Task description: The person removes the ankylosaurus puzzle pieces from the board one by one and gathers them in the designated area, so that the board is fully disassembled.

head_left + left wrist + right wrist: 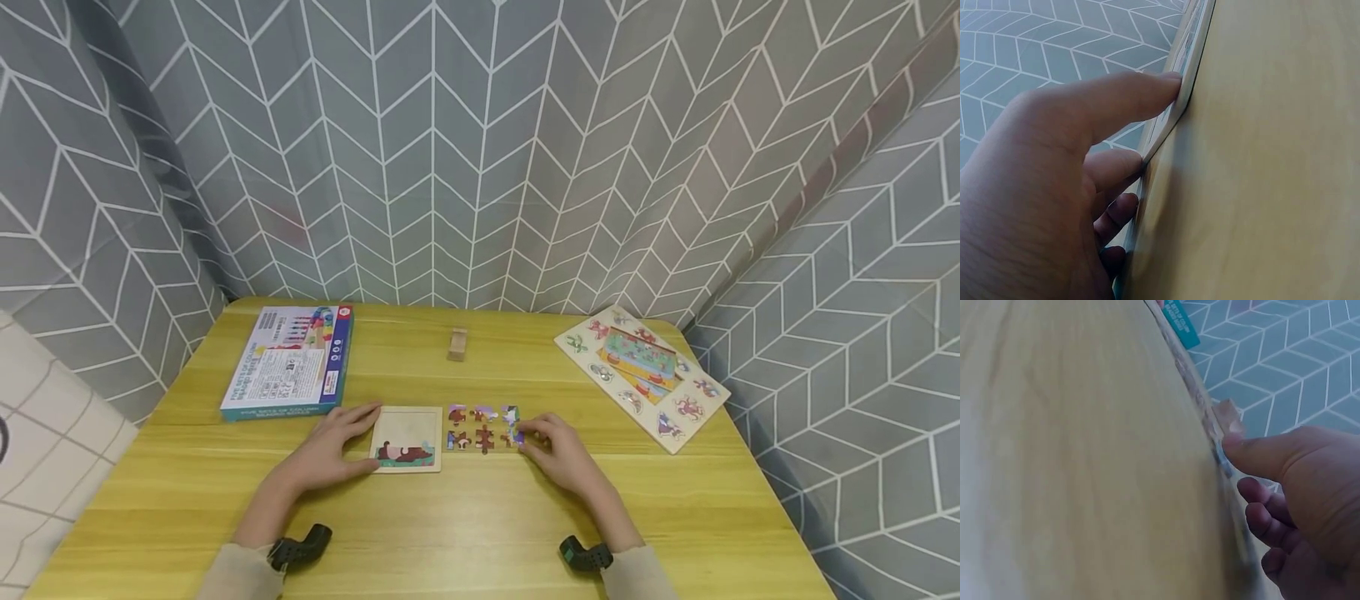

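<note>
A small wooden puzzle tray (408,437), with a brown and green strip of picture along its near side, lies on the yellow table (480,525). My left hand (363,437) grips the tray's left edge. In the left wrist view the left hand (1154,125) has its thumb against the tray's rim (1194,37) and its fingers curled behind it. Several loose jigsaw pieces (476,427) lie just right of the tray. My right hand (527,439) pinches the rightmost puzzle piece (515,435). The right wrist view shows the right hand (1238,465) with its thumb tip on that piece (1221,453).
A blue game box (292,362) lies at the table's back left. A small wooden block (457,343) stands at the back middle. Stacked peg puzzle boards (641,375) lie at the back right. Grey patterned cloth walls close in on three sides.
</note>
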Tool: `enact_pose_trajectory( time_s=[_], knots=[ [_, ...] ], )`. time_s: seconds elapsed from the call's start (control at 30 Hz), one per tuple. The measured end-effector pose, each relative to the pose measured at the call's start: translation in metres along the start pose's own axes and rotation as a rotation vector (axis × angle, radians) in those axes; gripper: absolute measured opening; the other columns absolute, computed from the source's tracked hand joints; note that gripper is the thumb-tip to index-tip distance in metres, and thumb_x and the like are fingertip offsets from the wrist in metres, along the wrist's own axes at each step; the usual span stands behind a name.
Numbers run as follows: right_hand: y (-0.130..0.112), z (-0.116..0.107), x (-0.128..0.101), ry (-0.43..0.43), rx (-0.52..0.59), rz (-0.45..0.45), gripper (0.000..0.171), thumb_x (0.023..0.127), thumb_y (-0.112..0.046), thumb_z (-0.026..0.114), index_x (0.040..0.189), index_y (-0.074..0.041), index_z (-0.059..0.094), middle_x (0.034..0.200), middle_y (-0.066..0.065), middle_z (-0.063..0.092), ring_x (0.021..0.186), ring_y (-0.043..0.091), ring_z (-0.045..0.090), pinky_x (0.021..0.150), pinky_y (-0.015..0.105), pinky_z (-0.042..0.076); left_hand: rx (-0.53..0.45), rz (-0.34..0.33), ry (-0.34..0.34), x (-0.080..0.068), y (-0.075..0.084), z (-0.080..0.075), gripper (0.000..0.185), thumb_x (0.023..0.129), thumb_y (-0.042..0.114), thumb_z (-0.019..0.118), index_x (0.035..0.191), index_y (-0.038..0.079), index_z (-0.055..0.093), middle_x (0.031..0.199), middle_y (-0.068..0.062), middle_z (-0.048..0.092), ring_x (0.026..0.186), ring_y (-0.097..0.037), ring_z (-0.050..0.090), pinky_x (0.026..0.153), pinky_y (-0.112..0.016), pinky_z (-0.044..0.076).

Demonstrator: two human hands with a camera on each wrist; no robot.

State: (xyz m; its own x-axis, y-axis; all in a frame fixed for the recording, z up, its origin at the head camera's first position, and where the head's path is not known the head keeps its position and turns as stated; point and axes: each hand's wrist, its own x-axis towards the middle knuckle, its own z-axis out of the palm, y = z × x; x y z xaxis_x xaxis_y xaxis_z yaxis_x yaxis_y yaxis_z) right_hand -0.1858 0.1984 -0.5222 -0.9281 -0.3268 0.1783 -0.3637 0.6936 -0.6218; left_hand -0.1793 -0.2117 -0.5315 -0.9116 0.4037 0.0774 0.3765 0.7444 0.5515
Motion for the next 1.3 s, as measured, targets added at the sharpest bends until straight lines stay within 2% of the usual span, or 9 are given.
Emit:
enact_pose_trajectory(
  time_s=[0.2, 0.33, 0.5, 0.67, 0.83, 1.03, 1.3],
  knots=[
    [-0.021, -0.004, 0.009, -0.02, 0.007, 0.009, 0.033, 0.091, -0.019, 0.073, 0.123, -0.014, 0.069, 0.111, 0.0, 0.063, 0.096, 0.013, 0.061, 0.085, 0.035, 0.053, -0.019, -0.003, 0.001, -0.001, 0.002, -0.001, 0.084, 0.084, 0.054, 0.072, 0.152, 0.015, 0.041, 0.16, -0.003, 0.034, 0.14, -0.036, 0.027, 0.109, -0.064, 0.027],
    [-0.043, 0.002, 0.025, -0.043, -0.003, -0.034, 0.032, 0.093, -0.019, 0.07, 0.124, -0.013, 0.069, 0.113, 0.003, 0.065, 0.094, 0.016, 0.062, 0.081, 0.034, 0.053, -0.02, -0.005, 0.0, -0.001, 0.004, -0.002, 0.095, 0.077, 0.063, 0.074, 0.152, 0.015, 0.041, 0.16, -0.003, 0.033, 0.141, -0.04, 0.025, 0.108, -0.067, 0.026],
    [-0.073, 0.026, 0.045, -0.118, 0.013, -0.116, 0.03, 0.094, -0.017, 0.069, 0.123, -0.01, 0.069, 0.11, 0.007, 0.065, 0.084, 0.014, 0.055, 0.07, 0.026, 0.049, -0.001, -0.004, -0.009, 0.0, 0.003, -0.002, 0.103, 0.07, 0.067, 0.077, 0.153, 0.016, 0.04, 0.16, -0.002, 0.032, 0.14, -0.038, 0.026, 0.108, -0.066, 0.027],
    [-0.102, 0.058, 0.061, -0.226, 0.011, -0.203, 0.032, 0.096, -0.018, 0.066, 0.126, -0.009, 0.066, 0.109, 0.003, 0.065, 0.079, 0.005, 0.054, 0.066, 0.017, 0.048, 0.011, 0.012, 0.011, 0.001, 0.003, -0.002, 0.101, 0.072, 0.064, 0.078, 0.152, 0.016, 0.041, 0.159, -0.002, 0.034, 0.135, -0.033, 0.032, 0.105, -0.063, 0.032],
    [-0.128, 0.085, 0.071, -0.307, -0.032, -0.263, 0.028, 0.097, -0.018, 0.063, 0.123, -0.008, 0.068, 0.1, -0.001, 0.067, 0.072, -0.002, 0.052, 0.064, 0.013, 0.045, -0.003, 0.007, 0.015, 0.0, 0.002, -0.002, 0.1, 0.072, 0.065, 0.077, 0.152, 0.017, 0.042, 0.159, -0.001, 0.035, 0.134, -0.032, 0.033, 0.105, -0.062, 0.033],
    [-0.139, 0.102, 0.073, -0.327, -0.096, -0.248, 0.025, 0.097, -0.017, 0.064, 0.119, -0.007, 0.07, 0.091, -0.004, 0.064, 0.07, -0.002, 0.049, 0.062, 0.013, 0.042, -0.011, 0.019, 0.013, 0.0, 0.0, 0.0, 0.101, 0.072, 0.067, 0.076, 0.152, 0.016, 0.041, 0.16, -0.001, 0.034, 0.137, -0.034, 0.03, 0.107, -0.064, 0.03],
    [-0.136, 0.105, 0.07, -0.333, -0.092, -0.24, 0.024, 0.098, -0.016, 0.062, 0.12, -0.01, 0.07, 0.098, -0.003, 0.061, 0.075, 0.0, 0.048, 0.066, 0.013, 0.042, -0.009, 0.025, 0.011, 0.001, 0.001, -0.002, 0.101, 0.072, 0.067, 0.076, 0.152, 0.015, 0.041, 0.159, -0.003, 0.034, 0.137, -0.034, 0.03, 0.107, -0.063, 0.03]
  ],
)
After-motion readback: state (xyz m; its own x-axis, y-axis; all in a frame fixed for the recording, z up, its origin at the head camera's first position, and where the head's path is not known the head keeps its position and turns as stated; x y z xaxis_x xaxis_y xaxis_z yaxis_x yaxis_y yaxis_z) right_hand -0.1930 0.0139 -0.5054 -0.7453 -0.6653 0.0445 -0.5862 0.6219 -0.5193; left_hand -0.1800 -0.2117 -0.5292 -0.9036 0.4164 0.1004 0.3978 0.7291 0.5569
